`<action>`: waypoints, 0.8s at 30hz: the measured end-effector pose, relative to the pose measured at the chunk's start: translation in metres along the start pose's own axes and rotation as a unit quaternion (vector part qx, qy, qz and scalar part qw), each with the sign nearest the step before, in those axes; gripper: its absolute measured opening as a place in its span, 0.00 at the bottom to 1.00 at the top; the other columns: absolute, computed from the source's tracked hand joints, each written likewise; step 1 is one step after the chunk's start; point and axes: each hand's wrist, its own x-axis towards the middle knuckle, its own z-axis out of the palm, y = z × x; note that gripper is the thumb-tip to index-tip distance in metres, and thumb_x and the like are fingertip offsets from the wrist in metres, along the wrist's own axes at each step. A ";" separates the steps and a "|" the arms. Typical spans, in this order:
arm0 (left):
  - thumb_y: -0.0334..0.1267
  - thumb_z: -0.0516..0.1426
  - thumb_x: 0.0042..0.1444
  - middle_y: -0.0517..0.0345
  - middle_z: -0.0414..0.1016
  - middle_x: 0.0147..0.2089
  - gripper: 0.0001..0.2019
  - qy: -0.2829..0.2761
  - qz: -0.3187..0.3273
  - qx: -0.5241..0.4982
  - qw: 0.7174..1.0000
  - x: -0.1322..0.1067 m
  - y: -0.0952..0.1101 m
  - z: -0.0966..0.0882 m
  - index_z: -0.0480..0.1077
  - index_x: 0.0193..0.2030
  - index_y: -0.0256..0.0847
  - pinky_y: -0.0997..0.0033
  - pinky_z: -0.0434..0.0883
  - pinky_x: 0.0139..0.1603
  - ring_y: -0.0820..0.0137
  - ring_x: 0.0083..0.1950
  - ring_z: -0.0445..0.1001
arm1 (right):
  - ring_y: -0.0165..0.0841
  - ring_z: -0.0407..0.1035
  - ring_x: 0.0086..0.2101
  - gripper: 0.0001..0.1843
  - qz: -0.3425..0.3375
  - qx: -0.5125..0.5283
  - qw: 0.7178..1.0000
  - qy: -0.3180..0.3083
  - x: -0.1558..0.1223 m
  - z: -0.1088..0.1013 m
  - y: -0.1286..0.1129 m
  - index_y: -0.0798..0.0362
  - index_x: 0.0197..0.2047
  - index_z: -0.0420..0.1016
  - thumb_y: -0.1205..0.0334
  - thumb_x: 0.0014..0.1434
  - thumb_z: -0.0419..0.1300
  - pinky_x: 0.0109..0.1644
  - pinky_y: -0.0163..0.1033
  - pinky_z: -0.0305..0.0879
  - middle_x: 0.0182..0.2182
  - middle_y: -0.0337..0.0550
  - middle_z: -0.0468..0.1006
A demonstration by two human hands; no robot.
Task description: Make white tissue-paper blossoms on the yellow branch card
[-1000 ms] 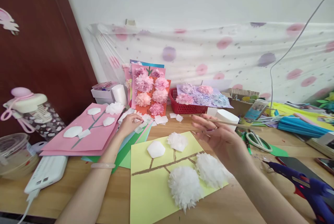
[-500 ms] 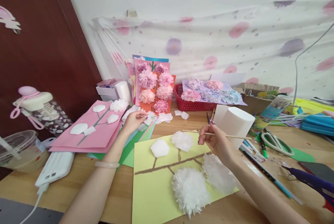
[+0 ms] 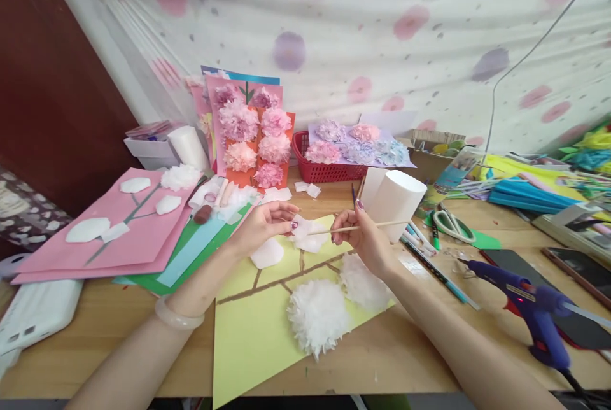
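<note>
My left hand (image 3: pixel 265 226) pinches a small square of white tissue paper (image 3: pixel 305 230) between thumb and fingers. In my right hand (image 3: pixel 367 241) is a thin wooden stick (image 3: pixel 382 225), held level, its left tip at the tissue. Beneath both hands lies a yellow sheet (image 3: pixel 252 346) with a brown branch (image 3: pixel 277 288) on it. A flat white paper disc (image 3: pixel 267 253) and fluffy white tissue flowers (image 3: pixel 319 318) sit along that branch. The upper flower is partly hidden behind the tissue square, and my right wrist overlaps another flower (image 3: pixel 365 282).
Pink sheets (image 3: pixel 138 238) with white pieces lie left. Behind stand flower-covered cards (image 3: pixel 243 136) and a red basket (image 3: pixel 329 171). A white paper roll (image 3: pixel 398 203) is beyond my right hand. A blue glue gun (image 3: pixel 520 302), scissors (image 3: pixel 453 224) and phones (image 3: pixel 580 267) lie right.
My left hand has come from the loose tissue pieces to over the yellow sheet, now with a tissue square. The stick's tip meets it. The view has shifted right and down.
</note>
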 end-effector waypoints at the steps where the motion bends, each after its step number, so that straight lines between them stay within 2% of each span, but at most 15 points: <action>1: 0.32 0.64 0.44 0.55 0.76 0.40 0.17 -0.001 -0.004 0.002 1.000 0.000 -0.002 0.002 0.72 0.43 0.37 0.69 0.74 0.41 0.69 0.42 0.74 | 0.30 0.64 0.24 0.33 0.000 0.003 1.000 0.000 0.000 0.000 0.000 0.54 0.24 0.76 0.31 0.55 0.51 0.32 0.36 0.60 0.20 0.42 0.71; 8: 0.32 0.64 0.45 0.57 0.74 0.35 0.17 -0.013 -0.040 -0.020 0.999 -0.003 0.000 0.009 0.72 0.45 0.36 0.61 0.76 0.46 0.68 0.41 0.76 | 0.30 0.63 0.23 0.32 -0.007 0.003 1.000 0.011 0.001 -0.001 -0.001 0.54 0.24 0.76 0.32 0.55 0.52 0.31 0.37 0.60 0.20 0.42 0.71; 14: 0.33 0.63 0.47 0.59 0.74 0.32 0.17 -0.026 -0.040 -0.032 0.998 -0.005 0.003 0.011 0.71 0.46 0.35 0.61 0.76 0.48 0.69 0.39 0.77 | 0.30 0.63 0.23 0.32 -0.009 -0.002 1.000 0.019 0.002 -0.003 0.001 0.53 0.25 0.76 0.33 0.57 0.50 0.31 0.36 0.60 0.20 0.42 0.72; 20: 0.38 0.63 0.51 0.54 0.76 0.39 0.16 -0.031 -0.028 -0.072 0.997 -0.004 0.001 0.012 0.71 0.45 0.34 0.60 0.75 0.47 0.68 0.40 0.77 | 0.30 0.63 0.24 0.32 -0.008 -0.012 1.000 0.023 0.002 -0.002 0.002 0.53 0.24 0.75 0.33 0.56 0.51 0.32 0.37 0.60 0.20 0.42 0.71; 24: 0.35 0.65 0.48 0.58 0.76 0.36 0.21 -0.042 -0.034 -0.066 0.996 -0.003 -0.002 0.009 0.69 0.49 0.35 0.61 0.73 0.50 0.69 0.39 0.78 | 0.30 0.64 0.24 0.31 -0.008 -0.011 1.000 0.021 0.002 -0.003 0.003 0.54 0.26 0.76 0.35 0.58 0.50 0.32 0.37 0.61 0.21 0.42 0.71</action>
